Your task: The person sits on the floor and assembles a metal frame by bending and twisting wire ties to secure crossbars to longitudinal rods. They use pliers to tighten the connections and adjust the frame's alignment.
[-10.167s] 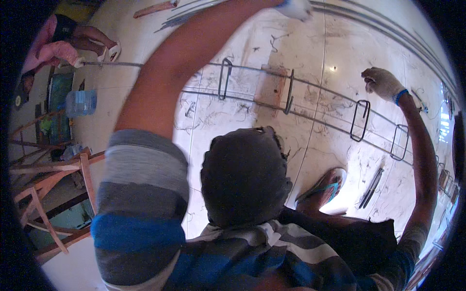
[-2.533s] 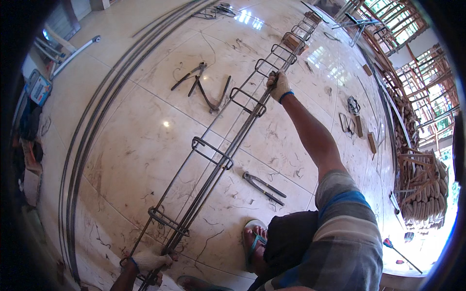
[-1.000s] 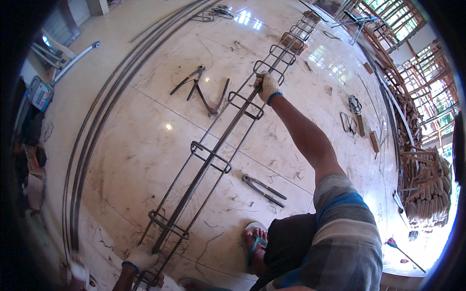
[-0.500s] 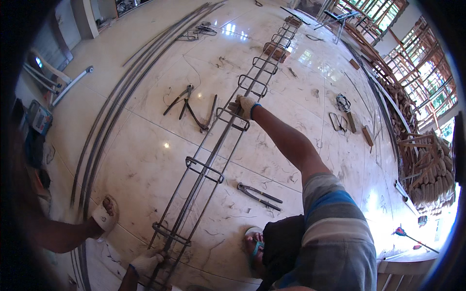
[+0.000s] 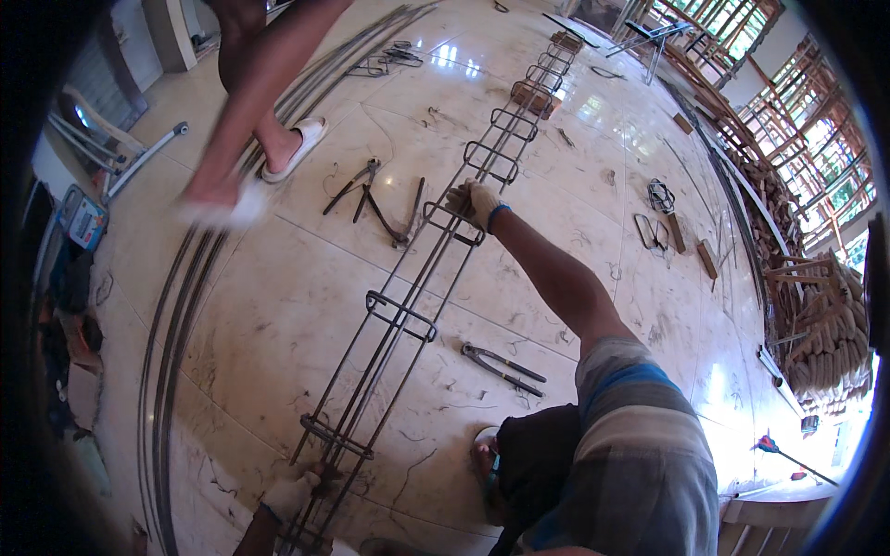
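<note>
A long reinforcing-steel cage [image 5: 400, 320], made of thin bars with squarish stirrups spaced along it, runs from the bottom edge up to the far end. Around its bars, beside a stirrup about halfway along, my gloved right hand [image 5: 476, 203] is closed. My gloved left hand [image 5: 293, 492] grips the cage's near end, just below another stirrup; its fingertips are partly hidden among the bars. A pair of end-cutting pincers [image 5: 503, 368] lies on the tiles to the right of the cage. More pincers [image 5: 356, 191] lie open to its left.
Another person's bare legs [image 5: 243, 102] are at upper left, over long loose bars [image 5: 165, 398]. Bricks [image 5: 533, 99] support the cage's far part. Loose stirrups [image 5: 651, 232] and wood offcuts [image 5: 707, 259] lie to the right, near stacked timber [image 5: 825, 320].
The other person has stepped from the lower left to the upper left, one foot blurred. My hands keep their hold on the cage, and the view has shifted slightly.
</note>
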Motion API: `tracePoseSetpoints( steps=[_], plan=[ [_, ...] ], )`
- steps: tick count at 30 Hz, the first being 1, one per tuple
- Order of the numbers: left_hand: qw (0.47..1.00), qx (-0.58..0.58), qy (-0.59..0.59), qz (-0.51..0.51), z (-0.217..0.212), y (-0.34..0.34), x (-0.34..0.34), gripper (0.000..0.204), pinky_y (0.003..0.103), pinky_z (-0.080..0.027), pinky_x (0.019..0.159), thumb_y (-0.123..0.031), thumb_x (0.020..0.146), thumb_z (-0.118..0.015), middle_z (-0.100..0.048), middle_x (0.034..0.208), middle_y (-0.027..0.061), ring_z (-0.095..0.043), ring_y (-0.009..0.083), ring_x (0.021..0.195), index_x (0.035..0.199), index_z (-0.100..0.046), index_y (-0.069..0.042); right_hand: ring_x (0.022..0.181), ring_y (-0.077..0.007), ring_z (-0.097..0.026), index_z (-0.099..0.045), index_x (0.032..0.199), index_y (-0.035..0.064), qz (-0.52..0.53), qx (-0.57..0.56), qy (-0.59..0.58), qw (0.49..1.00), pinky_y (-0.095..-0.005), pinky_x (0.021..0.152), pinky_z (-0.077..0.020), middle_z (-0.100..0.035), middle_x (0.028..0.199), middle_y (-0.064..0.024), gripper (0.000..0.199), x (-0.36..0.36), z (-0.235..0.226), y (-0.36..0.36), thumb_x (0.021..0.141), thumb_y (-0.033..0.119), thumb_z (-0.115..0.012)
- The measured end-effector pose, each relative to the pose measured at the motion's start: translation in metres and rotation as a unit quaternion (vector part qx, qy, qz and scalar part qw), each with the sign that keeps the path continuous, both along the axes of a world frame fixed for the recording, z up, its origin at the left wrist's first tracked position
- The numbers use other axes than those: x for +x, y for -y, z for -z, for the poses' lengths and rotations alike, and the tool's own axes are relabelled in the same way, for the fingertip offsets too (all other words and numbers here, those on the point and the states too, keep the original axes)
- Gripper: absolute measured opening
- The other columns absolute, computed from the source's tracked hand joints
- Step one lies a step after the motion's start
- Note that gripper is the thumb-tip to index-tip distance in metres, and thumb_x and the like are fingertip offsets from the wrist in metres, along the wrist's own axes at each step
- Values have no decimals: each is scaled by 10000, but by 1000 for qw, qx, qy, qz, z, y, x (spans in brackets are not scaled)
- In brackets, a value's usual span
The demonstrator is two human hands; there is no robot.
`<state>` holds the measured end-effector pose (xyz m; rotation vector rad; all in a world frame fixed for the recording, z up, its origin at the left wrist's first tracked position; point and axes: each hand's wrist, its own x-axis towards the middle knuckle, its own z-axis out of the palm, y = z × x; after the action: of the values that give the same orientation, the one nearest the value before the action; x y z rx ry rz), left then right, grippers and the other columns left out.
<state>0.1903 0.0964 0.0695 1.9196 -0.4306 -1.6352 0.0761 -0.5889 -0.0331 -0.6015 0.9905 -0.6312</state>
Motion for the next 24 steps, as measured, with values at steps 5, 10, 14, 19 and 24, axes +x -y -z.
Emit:
tracePoseSetpoints(
  steps=[5, 10, 14, 19, 24],
  plan=[
    [998, -14, -34, -42, 6, -20, -6, 512, 384, -516, 988, -363, 1012, -616, -699, 1183, 124, -653, 231, 1104, 1322, -618, 45, 705, -252, -665, -534, 982, 99, -15, 10, 78, 997, -490, 816, -634, -636, 857, -70, 193, -18, -10, -18, 1100, 242, -481],
    [989, -44, -118, -81, 16, -36, -2, 362, 379, -586, 910, -96, 999, -418, -693, 1229, 188, -689, 249, 1079, 1278, -597, 50, 747, -231, -641, -539, 1002, 94, -62, -49, 152, 985, -468, 819, -617, -605, 844, -51, 196, -26, -23, -37, 1105, 240, -459],
    [994, -41, -87, -54, 19, -39, -2, 365, 357, -596, 844, -143, 1037, -438, -702, 1212, 180, -686, 227, 999, 1305, -587, 55, 792, -231, -640, -539, 991, 95, -66, -64, 167, 982, -446, 808, -593, -612, 879, -49, 152, -30, -25, -37, 1067, 206, -468],
    [994, -85, -28, -64, 37, -18, -9, 393, 336, -589, 830, -233, 1073, -516, -713, 1185, 146, -685, 195, 933, 1323, -593, 60, 876, -245, -690, -558, 1102, 81, -9, -36, 156, 987, -459, 851, -606, -678, 982, -92, 220, -16, -16, -17, 1097, 273, -449],
    [993, -99, 67, -2, 68, 29, -5, 440, 403, -563, 867, -241, 990, -576, -721, 1116, 184, -709, 316, 966, 1364, -569, -9, 961, -332, -737, -554, 1101, 77, -51, 0, 37, 998, -542, 846, -637, -713, 1077, -166, 224, -9, -5, -3, 1088, 292, -495]
  ],
)
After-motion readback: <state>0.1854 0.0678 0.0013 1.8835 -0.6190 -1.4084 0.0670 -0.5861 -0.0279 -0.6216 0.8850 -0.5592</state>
